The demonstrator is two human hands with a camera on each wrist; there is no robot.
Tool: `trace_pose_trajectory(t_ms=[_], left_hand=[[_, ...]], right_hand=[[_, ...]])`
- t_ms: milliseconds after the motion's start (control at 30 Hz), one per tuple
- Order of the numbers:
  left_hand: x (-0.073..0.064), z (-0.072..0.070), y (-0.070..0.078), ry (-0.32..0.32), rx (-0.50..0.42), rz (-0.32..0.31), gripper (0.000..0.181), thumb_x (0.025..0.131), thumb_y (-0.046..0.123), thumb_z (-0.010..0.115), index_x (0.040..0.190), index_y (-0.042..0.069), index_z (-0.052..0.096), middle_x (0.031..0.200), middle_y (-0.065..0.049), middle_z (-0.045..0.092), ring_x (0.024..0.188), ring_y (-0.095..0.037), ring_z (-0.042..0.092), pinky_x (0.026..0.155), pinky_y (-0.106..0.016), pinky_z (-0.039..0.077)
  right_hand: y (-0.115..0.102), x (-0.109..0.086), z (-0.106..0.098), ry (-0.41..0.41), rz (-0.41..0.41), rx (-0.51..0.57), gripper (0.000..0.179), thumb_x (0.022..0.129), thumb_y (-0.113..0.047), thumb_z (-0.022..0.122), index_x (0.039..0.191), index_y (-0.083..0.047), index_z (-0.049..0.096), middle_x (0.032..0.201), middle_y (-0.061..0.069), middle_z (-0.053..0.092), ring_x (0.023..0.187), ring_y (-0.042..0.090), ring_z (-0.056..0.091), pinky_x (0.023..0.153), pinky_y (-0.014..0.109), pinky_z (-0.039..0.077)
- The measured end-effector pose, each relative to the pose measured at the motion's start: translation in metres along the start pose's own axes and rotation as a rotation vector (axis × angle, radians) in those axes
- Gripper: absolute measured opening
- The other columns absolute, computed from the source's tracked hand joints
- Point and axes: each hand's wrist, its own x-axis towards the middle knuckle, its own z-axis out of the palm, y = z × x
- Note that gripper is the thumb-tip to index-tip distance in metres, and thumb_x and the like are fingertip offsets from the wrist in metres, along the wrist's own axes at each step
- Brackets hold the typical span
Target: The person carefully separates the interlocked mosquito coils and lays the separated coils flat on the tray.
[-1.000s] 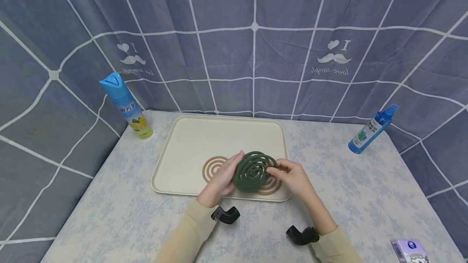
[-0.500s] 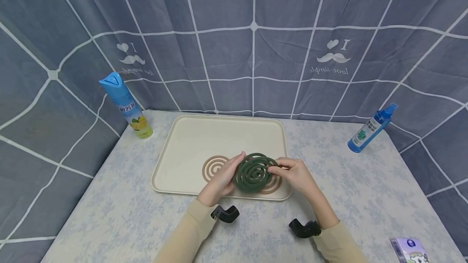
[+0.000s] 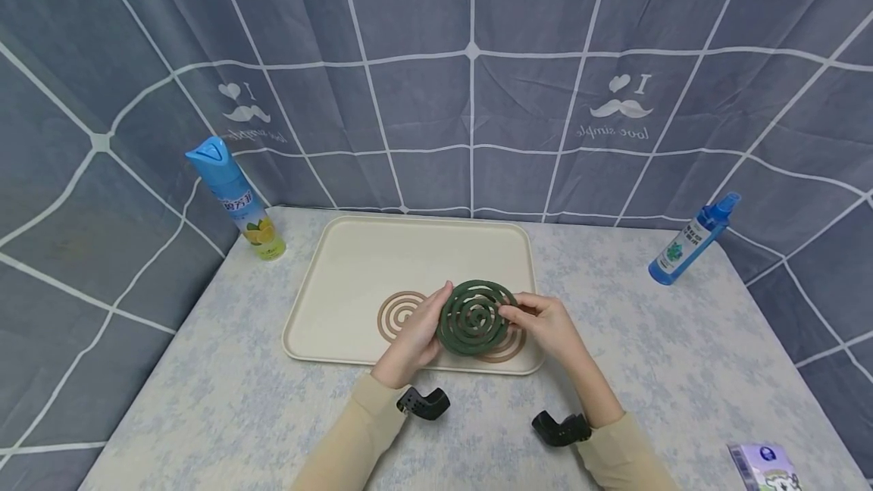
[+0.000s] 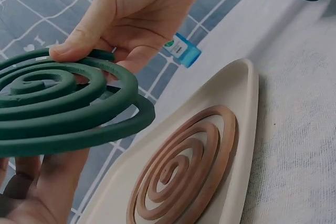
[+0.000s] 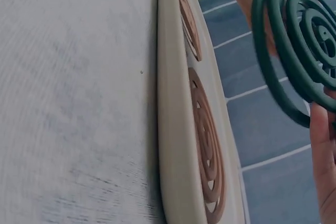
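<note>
A green mosquito coil (image 3: 455,333) is held up over the tray's front right, its rings spread to different heights in the left wrist view. My left hand (image 3: 417,332) holds its left side, with fingers (image 4: 55,187) beneath. At the opposite edge my right hand (image 3: 549,328) pinches an outer ring, thumb on top. Below lie two brown mosquito coils: the left one (image 3: 392,314) sits partly behind my left hand, and the right one (image 3: 508,351) is mostly covered by the green coil in the head view.
The cream tray (image 3: 409,245) has a raised rim. A blue and yellow spray can (image 3: 239,199) stands at the back left, a blue spray bottle (image 3: 692,241) at the back right. Near the front right lies a purple pack (image 3: 764,468). A grid-patterned curtain (image 3: 423,112) closes off the back.
The green coil has risen slightly and tilted a little between my hands. My right hand keeps its pinch on the edge. The coils on the tray have stayed put.
</note>
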Motion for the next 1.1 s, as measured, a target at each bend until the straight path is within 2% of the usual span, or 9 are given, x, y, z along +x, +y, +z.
trace_pose_trajectory(t_ms=[167,333,400,500,633,767,867,967,1100], left_hand=[[0.001,-0.004,0.004,-0.029,0.048,-0.023,0.042,0.107,0.043,0.035,0.12,0.005,0.048,0.088,0.01,0.067,0.077,0.003,0.067,0.076,-0.014,0.056],[0.001,-0.009,0.01,-0.074,0.078,-0.064,0.044,0.105,0.049,0.036,0.11,0.01,0.055,0.082,0.009,0.069,0.072,0.001,0.069,0.072,-0.016,0.058],[0.001,-0.011,0.011,-0.067,0.074,-0.08,0.044,0.104,0.051,0.036,0.105,0.013,0.058,0.081,0.009,0.07,0.073,0.0,0.07,0.072,-0.017,0.058],[0.002,-0.012,0.011,-0.032,0.036,-0.099,0.045,0.104,0.053,0.033,0.101,0.016,0.059,0.081,0.009,0.071,0.074,-0.001,0.071,0.072,-0.018,0.058],[0.001,-0.013,0.01,0.009,-0.068,-0.115,0.045,0.106,0.05,0.029,0.094,0.019,0.06,0.081,0.009,0.072,0.074,0.0,0.071,0.072,-0.018,0.058],[0.001,-0.015,0.009,0.02,-0.179,-0.11,0.046,0.107,0.047,0.027,0.094,0.019,0.062,0.083,0.008,0.073,0.078,-0.001,0.071,0.076,-0.019,0.058],[0.003,-0.017,0.008,0.045,-0.224,-0.08,0.042,0.108,0.043,0.027,0.103,0.015,0.059,0.088,0.007,0.072,0.083,-0.002,0.071,0.081,-0.019,0.058],[0.004,-0.017,0.008,0.096,-0.258,-0.034,0.038,0.109,0.038,0.027,0.112,0.012,0.055,0.095,0.006,0.071,0.089,-0.002,0.07,0.087,-0.019,0.055],[0.005,-0.017,0.009,0.171,-0.244,0.019,0.037,0.109,0.036,0.025,0.12,0.01,0.051,0.103,0.006,0.068,0.096,-0.002,0.067,0.095,-0.02,0.052]], right_hand=[[-0.001,0.001,-0.003,-0.026,0.012,-0.072,0.02,0.09,-0.012,0.071,0.1,0.006,0.073,0.092,0.018,0.072,0.073,0.004,0.066,0.072,0.04,0.061],[-0.002,0.001,-0.009,-0.06,0.032,-0.162,0.021,0.089,-0.018,0.073,0.097,0.001,0.074,0.085,0.013,0.072,0.072,0.019,0.067,0.068,0.034,0.059],[-0.002,0.001,-0.011,-0.075,0.038,-0.165,0.022,0.089,-0.018,0.073,0.097,0.002,0.073,0.082,0.013,0.072,0.072,0.023,0.067,0.067,0.034,0.059],[-0.001,0.002,-0.012,-0.093,0.054,-0.133,0.023,0.091,-0.017,0.071,0.1,0.004,0.072,0.082,0.011,0.071,0.071,0.016,0.067,0.069,0.037,0.06],[0.002,0.003,-0.013,-0.092,0.08,-0.049,0.025,0.094,-0.012,0.067,0.106,0.009,0.067,0.088,0.013,0.072,0.071,0.005,0.066,0.071,0.038,0.061],[0.006,0.006,-0.011,-0.06,0.132,0.033,0.029,0.096,-0.012,0.064,0.114,0.011,0.064,0.089,0.006,0.072,0.072,0.006,0.067,0.071,0.034,0.062],[0.011,0.01,-0.009,-0.03,0.179,0.102,0.031,0.097,-0.013,0.063,0.117,0.011,0.062,0.084,-0.002,0.07,0.072,0.007,0.068,0.071,0.031,0.061],[0.015,0.013,-0.007,-0.011,0.212,0.17,0.029,0.097,-0.012,0.062,0.116,0.011,0.06,0.081,-0.001,0.068,0.071,0.009,0.067,0.071,0.029,0.061],[0.019,0.017,-0.006,0.003,0.231,0.231,0.028,0.099,-0.012,0.059,0.116,0.011,0.056,0.085,0.001,0.069,0.075,0.01,0.068,0.073,0.028,0.061]])
